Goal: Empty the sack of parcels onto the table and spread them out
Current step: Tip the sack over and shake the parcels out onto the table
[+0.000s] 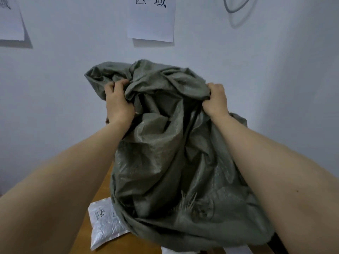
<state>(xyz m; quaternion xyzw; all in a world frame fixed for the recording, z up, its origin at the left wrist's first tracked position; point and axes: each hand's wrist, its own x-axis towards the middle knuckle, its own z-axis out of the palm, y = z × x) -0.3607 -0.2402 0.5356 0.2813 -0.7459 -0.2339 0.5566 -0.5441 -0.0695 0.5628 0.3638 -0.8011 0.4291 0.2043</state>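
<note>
A grey-green woven sack hangs crumpled in front of me, held up above the wooden table. My left hand grips a bunched fold at its upper left. My right hand grips the fabric at its upper right. The sack's lower end droops onto the table. A silvery white parcel with printed text lies on the table, half under the sack's lower left edge. Another pale parcel peeks out below the sack at the bottom edge. Anything else under or inside the sack is hidden.
A white wall stands close behind the table. Two paper sheets hang on it, one at top middle and one at top left. A grey cable loop hangs at the top right. The table's left edge runs diagonally under my left forearm.
</note>
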